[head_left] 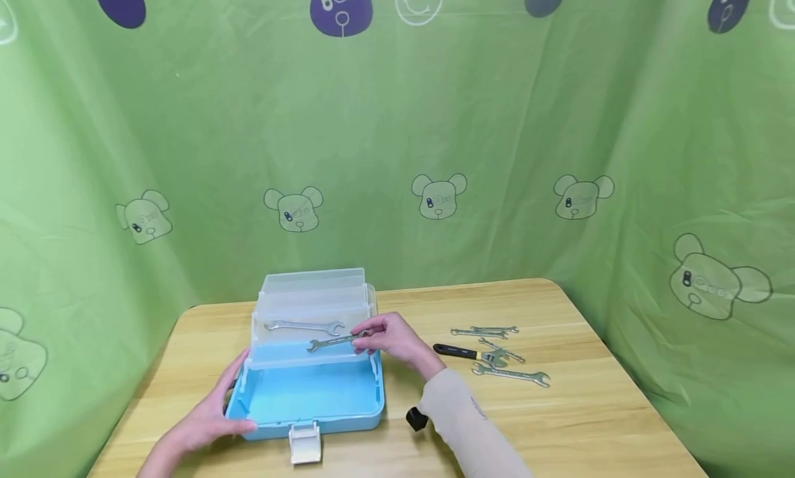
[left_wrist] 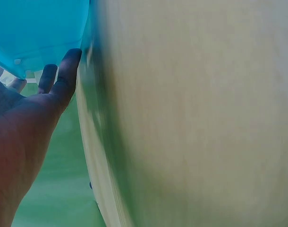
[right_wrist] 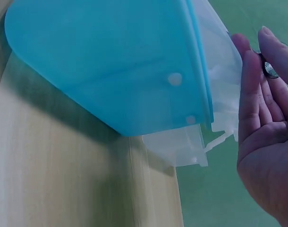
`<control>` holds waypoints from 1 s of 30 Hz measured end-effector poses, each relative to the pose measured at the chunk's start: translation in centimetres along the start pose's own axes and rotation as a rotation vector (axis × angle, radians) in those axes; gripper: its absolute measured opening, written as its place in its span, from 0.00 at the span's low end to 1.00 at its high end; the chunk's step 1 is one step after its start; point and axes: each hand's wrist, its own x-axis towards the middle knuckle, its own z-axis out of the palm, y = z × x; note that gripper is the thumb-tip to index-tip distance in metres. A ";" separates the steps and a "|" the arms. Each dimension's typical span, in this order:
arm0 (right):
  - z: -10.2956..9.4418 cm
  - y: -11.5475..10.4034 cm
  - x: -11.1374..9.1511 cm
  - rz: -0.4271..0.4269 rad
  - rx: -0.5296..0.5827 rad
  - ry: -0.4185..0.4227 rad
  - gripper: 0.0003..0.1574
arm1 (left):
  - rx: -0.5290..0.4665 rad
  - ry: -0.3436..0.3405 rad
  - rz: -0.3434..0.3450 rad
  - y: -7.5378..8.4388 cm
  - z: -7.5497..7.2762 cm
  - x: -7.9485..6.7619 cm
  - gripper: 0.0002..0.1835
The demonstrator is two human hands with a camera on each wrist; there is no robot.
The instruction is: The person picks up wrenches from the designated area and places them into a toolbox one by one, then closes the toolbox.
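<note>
My right hand (head_left: 389,336) pinches a small silver open-ended wrench (head_left: 329,342) between thumb and fingers, over the clear upper tray of a light blue toolbox (head_left: 317,426). In the right wrist view the wrench (right_wrist: 270,71) shows only as a metal end at the fingertips. Another, longer wrench (head_left: 304,326) lies in the clear tray (head_left: 273,357). At the toolbox's left side rests my left hand (head_left: 208,412), its thumb along the front corner and its fingers stretched along the side. The left wrist view shows extended fingers (left_wrist: 68,71) touching the blue wall (left_wrist: 40,33).
Right of the toolbox lie an adjustable wrench (head_left: 456,352) with a black handle, a larger open-ended wrench (head_left: 512,374) and several small wrenches (head_left: 493,329). A white latch (head_left: 305,443) hangs at the toolbox's front. Beside the right sleeve is a black object (head_left: 416,419). Green curtains (head_left: 484,119) surround the table.
</note>
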 end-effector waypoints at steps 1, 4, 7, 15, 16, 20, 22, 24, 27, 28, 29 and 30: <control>0.1 -0.1 0.1 -0.002 -0.011 0.003 0.19 | -0.001 0.001 -0.007 0.0 0.1 0.0 0.71; 0.5 -0.3 0.3 -0.017 -0.041 -0.004 0.18 | -0.001 -0.002 -0.032 -0.1 0.1 0.0 0.72; 0.7 -0.5 0.4 -0.034 -0.079 -0.019 0.18 | 0.011 -0.006 -0.030 0.0 0.0 0.0 0.71; 1.5 -1.6 0.7 -0.124 -0.332 -0.026 0.15 | 0.009 -0.005 -0.033 0.1 0.1 -0.1 0.71; 1.7 -1.7 0.8 -0.133 -0.360 -0.026 0.15 | 0.007 -0.004 -0.034 0.1 0.1 -0.1 0.71; 2.4 -2.1 1.3 -0.144 -0.451 -0.015 0.14 | 0.001 -0.006 -0.030 0.0 0.1 -0.2 0.71; 2.6 -2.3 1.5 -0.159 -0.511 -0.004 0.13 | 0.004 -0.004 -0.024 0.1 0.1 -0.2 0.71; 2.8 -2.4 1.8 -0.172 -0.589 0.011 0.12 | 0.007 0.000 -0.015 0.1 0.1 -0.1 0.71; 3.2 -2.4 2.2 -0.178 -0.690 0.031 0.13 | 0.013 0.006 -0.007 0.1 0.1 -0.2 0.71; 3.3 -2.4 2.3 -0.177 -0.719 0.038 0.14 | 0.013 0.007 -0.009 0.1 0.1 -0.2 0.71; 3.4 -2.4 2.4 -0.178 -0.742 0.044 0.14 | 0.014 0.008 -0.013 0.2 0.0 -0.2 0.71; 3.5 -2.5 2.5 -0.181 -0.762 0.047 0.14 | 0.015 0.007 -0.018 0.2 0.0 -0.3 0.71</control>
